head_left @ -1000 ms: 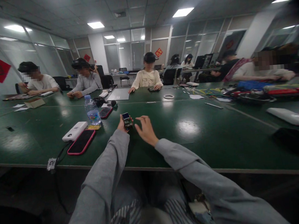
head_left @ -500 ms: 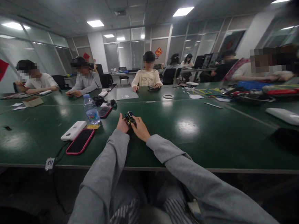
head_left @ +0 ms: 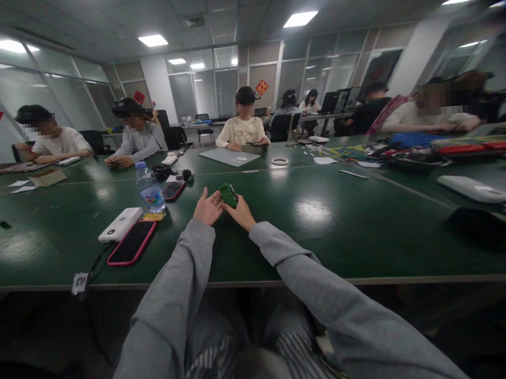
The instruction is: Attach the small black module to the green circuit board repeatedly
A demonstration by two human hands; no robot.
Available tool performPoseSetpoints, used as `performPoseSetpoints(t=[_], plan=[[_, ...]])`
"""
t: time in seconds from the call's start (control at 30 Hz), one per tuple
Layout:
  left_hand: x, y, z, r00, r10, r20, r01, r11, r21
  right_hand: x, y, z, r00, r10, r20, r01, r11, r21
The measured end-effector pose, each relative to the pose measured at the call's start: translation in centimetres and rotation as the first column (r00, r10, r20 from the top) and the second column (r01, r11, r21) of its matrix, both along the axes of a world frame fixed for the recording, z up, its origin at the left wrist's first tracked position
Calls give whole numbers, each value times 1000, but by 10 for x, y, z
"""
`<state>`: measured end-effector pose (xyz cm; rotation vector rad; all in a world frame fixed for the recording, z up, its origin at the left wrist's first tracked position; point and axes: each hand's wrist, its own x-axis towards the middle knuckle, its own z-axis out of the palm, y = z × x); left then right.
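A small green circuit board is held up above the table, its flat green face toward me and parts along its right edge. My right hand is closed on its lower right side. Close by on the left, my left hand has its fingers stretched out, the tips at the board's left edge; whether they touch it I cannot tell. Left of my hands are a water bottle, a dark phone, a pink-cased phone and a white power bank.
The green table stretches wide before me, its front edge near my lap. A grey laptop, a white ring and a pen lie farther off. Cables pile up at right, near a white device. Several people sit opposite.
The board has turned so its green face shows. My left hand has opened out from around it, while my right hand keeps hold. Across the table, the laptop has been turned.
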<state>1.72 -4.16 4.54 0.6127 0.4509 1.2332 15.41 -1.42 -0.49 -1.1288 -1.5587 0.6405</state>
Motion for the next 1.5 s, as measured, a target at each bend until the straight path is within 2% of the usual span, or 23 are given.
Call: performPoseSetpoints(t=[0.1,0.17,0.2,0.27,0.33,0.4,0.47,0.53,0.6,0.67,0.77,0.93,1.17,1.27,1.4,1.5], plan=[[1,4,-4,1000,-11,-18,11,999,36,3,2,3,980,13,-200,-42,990,-138],[-1,9,-9,997,24,-78,-22,999,30,1,2,6,936,62,-347,-135,972,-190],[-2,13,-13,989,81,-127,-79,997,17,0,1,7,903,96,-419,-199,958,-209],[-4,19,-19,952,232,-200,-232,972,23,-2,-3,12,807,168,-566,-355,904,-238],[-6,23,-24,927,308,-214,-315,949,3,-2,-8,17,672,229,-704,-538,804,-252],[-5,24,-25,943,267,-199,-275,962,-9,0,-15,23,527,267,-806,-703,671,-237],[-1,22,-24,968,159,-192,-164,986,-10,2,-21,28,433,282,-856,-798,562,-219],[2,18,-22,976,71,-205,-74,997,-4,4,-27,32,419,281,-863,-828,508,-237],[3,16,-21,974,55,-221,-52,998,20,3,-30,33,448,288,-846,-831,484,-275],[3,15,-21,967,99,-234,-90,995,49,1,-31,33,456,297,-839,-823,499,-271],[0,18,-22,955,194,-227,-178,980,86,-4,-28,30,469,301,-830,-773,596,-220],[1,25,-28,917,286,-279,-280,958,62,-12,-20,16,682,311,-662,-588,771,-243],[4,26,-32,898,304,-320,-299,952,64,-13,-16,9,767,185,-614,-422,867,-266],[3,25,-30,893,308,-328,-307,950,57,-11,-16,12,749,187,-636,-424,872,-243],[2,24,-29,899,301,-317,-289,954,86,-8,-17,17,681,283,-676,-546,811,-211],[2,25,-30,915,259,-310,-235,965,115,-7,-17,18,649,274,-710,-579,784,-226]])
